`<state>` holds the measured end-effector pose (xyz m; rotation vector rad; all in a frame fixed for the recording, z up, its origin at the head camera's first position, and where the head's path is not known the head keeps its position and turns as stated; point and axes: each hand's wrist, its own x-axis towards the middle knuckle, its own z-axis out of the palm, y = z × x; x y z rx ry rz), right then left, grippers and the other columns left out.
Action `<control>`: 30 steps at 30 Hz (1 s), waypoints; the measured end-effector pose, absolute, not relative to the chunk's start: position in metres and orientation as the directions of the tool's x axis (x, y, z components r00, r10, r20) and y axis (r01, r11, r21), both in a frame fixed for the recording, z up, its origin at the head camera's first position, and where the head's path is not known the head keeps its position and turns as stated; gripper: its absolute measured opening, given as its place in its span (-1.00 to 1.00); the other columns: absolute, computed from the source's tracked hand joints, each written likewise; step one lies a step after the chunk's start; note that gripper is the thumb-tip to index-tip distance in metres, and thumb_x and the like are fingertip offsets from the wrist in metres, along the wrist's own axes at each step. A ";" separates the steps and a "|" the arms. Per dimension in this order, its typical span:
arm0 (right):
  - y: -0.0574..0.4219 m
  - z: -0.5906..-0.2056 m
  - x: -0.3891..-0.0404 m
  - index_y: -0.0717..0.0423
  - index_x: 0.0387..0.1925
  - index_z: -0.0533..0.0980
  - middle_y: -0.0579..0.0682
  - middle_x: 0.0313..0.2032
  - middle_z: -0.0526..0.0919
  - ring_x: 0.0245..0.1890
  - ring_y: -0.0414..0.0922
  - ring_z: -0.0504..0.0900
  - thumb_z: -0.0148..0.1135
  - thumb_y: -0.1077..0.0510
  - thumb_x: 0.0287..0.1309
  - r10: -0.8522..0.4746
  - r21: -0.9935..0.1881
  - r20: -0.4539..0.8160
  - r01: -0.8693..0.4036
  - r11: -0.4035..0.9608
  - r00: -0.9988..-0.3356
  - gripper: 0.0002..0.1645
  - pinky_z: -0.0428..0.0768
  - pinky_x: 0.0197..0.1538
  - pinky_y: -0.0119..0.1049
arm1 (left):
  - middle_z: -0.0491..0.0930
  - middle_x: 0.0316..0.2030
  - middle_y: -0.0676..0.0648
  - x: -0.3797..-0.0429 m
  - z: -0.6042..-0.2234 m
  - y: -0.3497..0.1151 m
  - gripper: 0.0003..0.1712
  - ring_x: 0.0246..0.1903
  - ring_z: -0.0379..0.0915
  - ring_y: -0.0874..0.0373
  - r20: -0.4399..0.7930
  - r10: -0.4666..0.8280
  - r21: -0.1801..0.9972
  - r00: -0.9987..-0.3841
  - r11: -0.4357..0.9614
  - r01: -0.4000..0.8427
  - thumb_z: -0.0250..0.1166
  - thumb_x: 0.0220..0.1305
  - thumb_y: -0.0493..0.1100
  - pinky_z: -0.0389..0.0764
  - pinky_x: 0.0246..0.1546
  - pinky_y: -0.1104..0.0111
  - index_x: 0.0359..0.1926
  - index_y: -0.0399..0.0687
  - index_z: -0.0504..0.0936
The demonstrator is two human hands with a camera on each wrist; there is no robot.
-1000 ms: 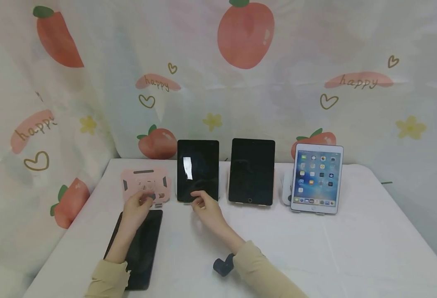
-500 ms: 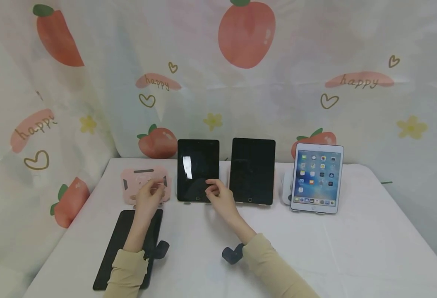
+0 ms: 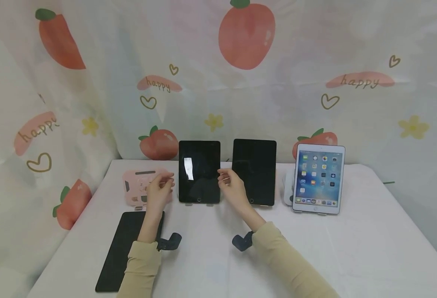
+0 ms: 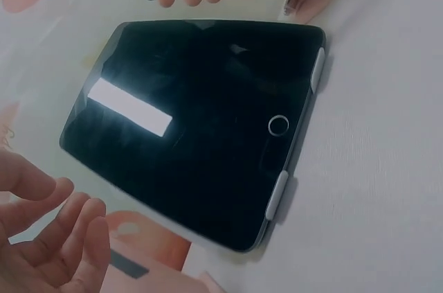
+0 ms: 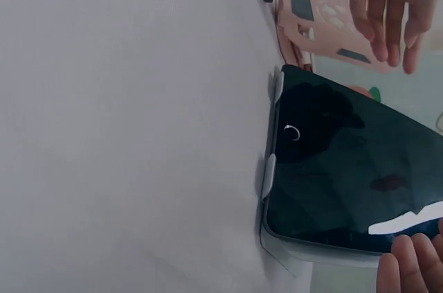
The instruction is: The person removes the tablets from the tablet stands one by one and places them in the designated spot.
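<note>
Between my two hands, a black tablet with a round home button leans upright on a stand with small front lips. My left hand hovers by its left edge with fingers bent loosely and nothing in them, in front of a pink tablet stand. In the left wrist view that hand is apart from the tablet. My right hand is beside the right edge, partly covering a second black tablet. Whether the right fingertips touch the edge I cannot tell.
A white tablet with a lit screen stands at the right on another stand. Flat on the white table, a black tablet lies partly beneath my left forearm. A printed curtain hangs behind and at the left.
Both hands have moved rightward and up: the left from the pink stand's lower part toward the middle tablet's left edge, the right from before that tablet to its right edge. The tablets stay put.
</note>
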<state>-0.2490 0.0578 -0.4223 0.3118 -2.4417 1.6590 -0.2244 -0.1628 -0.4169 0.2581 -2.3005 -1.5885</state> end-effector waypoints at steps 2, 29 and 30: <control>0.059 -0.419 -0.252 0.24 0.04 0.49 0.20 -0.18 0.61 -0.17 0.04 0.60 0.08 0.39 0.16 -0.069 -0.889 0.278 -0.284 0.361 -0.958 -0.62 0.55 -0.11 -0.31 | 0.61 -0.14 -0.27 -0.228 -0.415 -0.159 -0.73 -0.16 0.60 -0.06 0.167 -0.347 0.935 -0.923 0.352 0.037 0.13 0.34 -0.29 0.52 -0.33 0.65 0.02 -0.20 0.60; 0.061 -0.392 -0.295 0.21 0.16 0.42 0.17 -0.04 0.61 -0.05 0.07 0.63 0.05 0.35 0.18 -0.038 -0.829 0.312 -0.292 0.476 -0.949 -0.53 0.57 0.00 -0.03 | 0.52 -0.07 -0.18 -0.271 -0.399 -0.148 -0.70 -0.15 0.51 0.01 0.204 -0.315 0.955 -0.927 0.272 0.118 0.04 0.42 -0.20 0.49 -0.26 0.62 0.10 -0.14 0.52; 0.060 -0.392 -0.296 0.20 0.16 0.41 0.17 -0.03 0.61 -0.05 0.07 0.64 0.04 0.35 0.19 -0.038 -0.826 0.315 -0.294 0.482 -0.948 -0.53 0.57 -0.01 -0.03 | 0.52 -0.06 -0.18 -0.272 -0.399 -0.148 -0.70 -0.14 0.51 0.03 0.204 -0.316 0.954 -0.927 0.277 0.115 0.04 0.42 -0.20 0.49 -0.24 0.61 0.10 -0.13 0.51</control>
